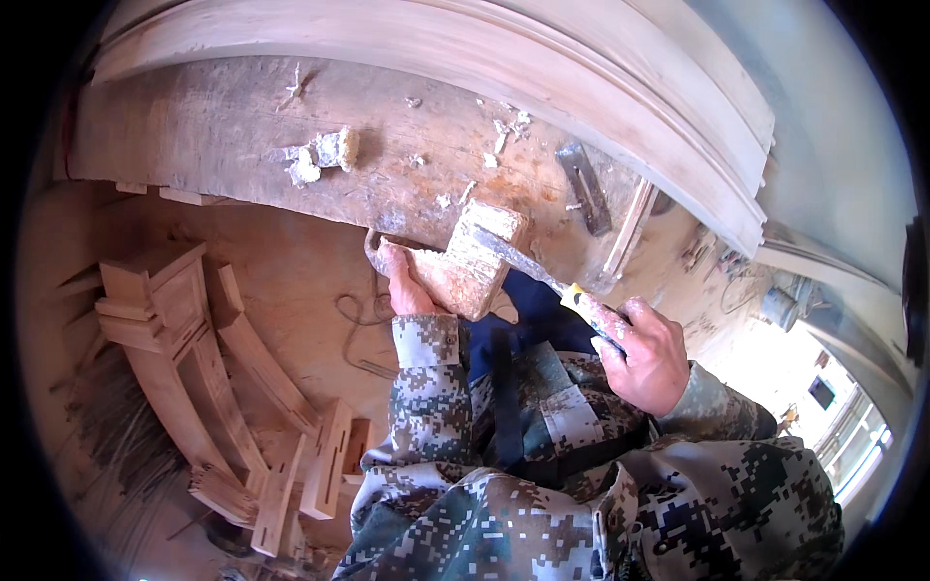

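Note:
My left hand [412, 286] is closed around one end of a pale, crusty block [465, 261], roughly T- or L-shaped, just off the bench's near edge. A bent dark metal hook sticks out beside that hand. In my right hand [647, 356] is a scraper-like tool [523, 259] with a long, flat, stained blade and a yellow-and-dark handle. Its blade tip lies against the upper part of the block. Whether the block is wood under the crust, I cannot tell.
On the worn wooden bench [223, 126] lie a crusted lump [334, 150], pale scraps and a dark narrow tool [584, 189]. Long curved timber pieces [436, 39] run along the far side. Wooden frame parts [184, 358] stand on the floor at left, near a looped cord [363, 315].

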Motion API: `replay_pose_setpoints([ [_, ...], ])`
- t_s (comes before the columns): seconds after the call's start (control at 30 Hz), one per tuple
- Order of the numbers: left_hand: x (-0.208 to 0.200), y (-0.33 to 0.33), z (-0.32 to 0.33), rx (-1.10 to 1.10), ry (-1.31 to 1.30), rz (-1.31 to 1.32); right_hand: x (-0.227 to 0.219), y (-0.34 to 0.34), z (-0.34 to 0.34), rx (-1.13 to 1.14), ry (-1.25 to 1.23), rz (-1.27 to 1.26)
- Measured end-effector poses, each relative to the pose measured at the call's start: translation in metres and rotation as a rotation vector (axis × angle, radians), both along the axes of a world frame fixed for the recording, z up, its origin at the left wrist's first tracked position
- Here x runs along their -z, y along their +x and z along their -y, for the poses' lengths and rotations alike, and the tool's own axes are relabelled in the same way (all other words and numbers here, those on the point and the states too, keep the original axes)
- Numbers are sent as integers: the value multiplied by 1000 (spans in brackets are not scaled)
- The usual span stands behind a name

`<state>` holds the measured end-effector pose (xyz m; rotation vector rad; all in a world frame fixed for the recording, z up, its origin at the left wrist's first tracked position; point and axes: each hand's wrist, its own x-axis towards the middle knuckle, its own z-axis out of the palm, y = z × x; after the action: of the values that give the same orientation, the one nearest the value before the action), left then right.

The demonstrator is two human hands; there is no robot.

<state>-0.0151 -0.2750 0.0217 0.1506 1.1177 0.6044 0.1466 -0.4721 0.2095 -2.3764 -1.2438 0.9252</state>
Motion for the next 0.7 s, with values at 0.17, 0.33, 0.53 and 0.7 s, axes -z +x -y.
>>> replay_pose_setpoints([
  [0.17, 32, -31, 20, -11, -96, 81, -5, 3, -28, 167, -41, -230],
  [0.33, 68, -30, 27, -127, -61, 34, -13, 14, -29, 654, -234, -904],
  [0.53, 72, -38, 15, 28, -192, 161, -24, 11, -51, 591, -298, -938],
  [0.7, 84, -34, 3, 41, -277, 205, -37, 9, -91, 464, -368, -692],
])
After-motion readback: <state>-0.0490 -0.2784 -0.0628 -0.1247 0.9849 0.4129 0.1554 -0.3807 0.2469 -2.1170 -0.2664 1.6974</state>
